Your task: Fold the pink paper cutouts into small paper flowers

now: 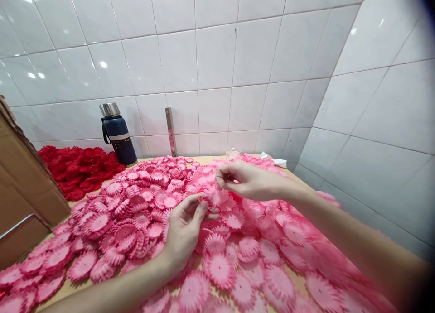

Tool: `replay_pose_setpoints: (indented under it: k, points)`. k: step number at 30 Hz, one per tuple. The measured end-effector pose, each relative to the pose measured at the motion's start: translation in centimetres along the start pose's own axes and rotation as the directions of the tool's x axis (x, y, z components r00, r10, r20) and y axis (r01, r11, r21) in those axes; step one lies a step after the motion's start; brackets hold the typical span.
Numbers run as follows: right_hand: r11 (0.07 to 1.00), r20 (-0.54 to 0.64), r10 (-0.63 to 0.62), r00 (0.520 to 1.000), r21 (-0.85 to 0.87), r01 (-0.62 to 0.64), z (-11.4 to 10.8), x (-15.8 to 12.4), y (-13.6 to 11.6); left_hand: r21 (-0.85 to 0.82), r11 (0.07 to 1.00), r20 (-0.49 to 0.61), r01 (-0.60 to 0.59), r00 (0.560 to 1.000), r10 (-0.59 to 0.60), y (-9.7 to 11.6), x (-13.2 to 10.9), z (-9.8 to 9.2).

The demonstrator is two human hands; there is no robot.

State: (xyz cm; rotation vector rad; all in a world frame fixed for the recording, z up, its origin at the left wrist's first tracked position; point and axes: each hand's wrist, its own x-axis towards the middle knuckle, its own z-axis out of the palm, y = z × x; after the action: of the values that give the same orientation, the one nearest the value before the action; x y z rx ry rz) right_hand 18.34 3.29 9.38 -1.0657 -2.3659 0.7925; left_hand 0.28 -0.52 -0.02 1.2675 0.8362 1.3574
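The right hand (pixel 249 182) is pinching, thumb and fingertips closed, the top of a pink flower (pixel 215 197) hanging just below them. The left hand (pixel 185 229) is lying half curled on the pile of pink flowers (pixel 136 222) — fingertips touching that flower from beneath, grip impossible to tell.

Blue flask (pixel 118 138) (beside red flowers (pixel 78 168))
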Motion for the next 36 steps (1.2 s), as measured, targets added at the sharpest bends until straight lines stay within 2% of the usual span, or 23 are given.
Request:
replay_pose_setpoints:
  k: [5,10,13,18,29,33,36]
  points:
    - [0.998,0.002,0.015,1.0,-0.066,-0.015,0.1,0.1,0.3,0.002,1.0,-0.025,0.026,0.999,-0.026,0.2,0.0,-0.1]
    - [0.999,-0.007,0.005,1.0,-0.044,-0.005,0.1,-0.2,-0.9,-0.038,0.998,-0.036,0.047,0.998,-0.049,0.3,-0.1,0.0]
    - [0.999,0.03,0.0,1.0,-0.037,0.001,0.2,-0.4,-1.2,-0.042,0.998,-0.03,0.049,0.998,-0.051,0.3,-0.2,0.0]
    - [0.989,0.02,0.028,0.999,-0.143,-0.024,0.9,-0.1,-0.7,-0.033,0.998,-0.048,0.058,0.997,-0.06,0.4,-0.1,0.0]
    - [0.993,0.029,0.036,0.999,0.109,-0.039,1.8,0.4,-0.1,-0.009,0.997,-0.012,0.072,0.997,-0.072,0.0,-0.1,0.0]
    - [0.976,0.04,0.035,0.999,0.214,-0.043,1.7,0.7,0.4,-0.095,0.993,-0.025,0.074,0.997,-0.077,-0.2,0.1,-0.1]
    - [0.954,-0.004,0.035,0.999,0.299,-0.032,1.3,0.9,0.9,-0.178,0.98,-0.075,0.093,0.991,-0.108,-0.4,0.4,-0.2]
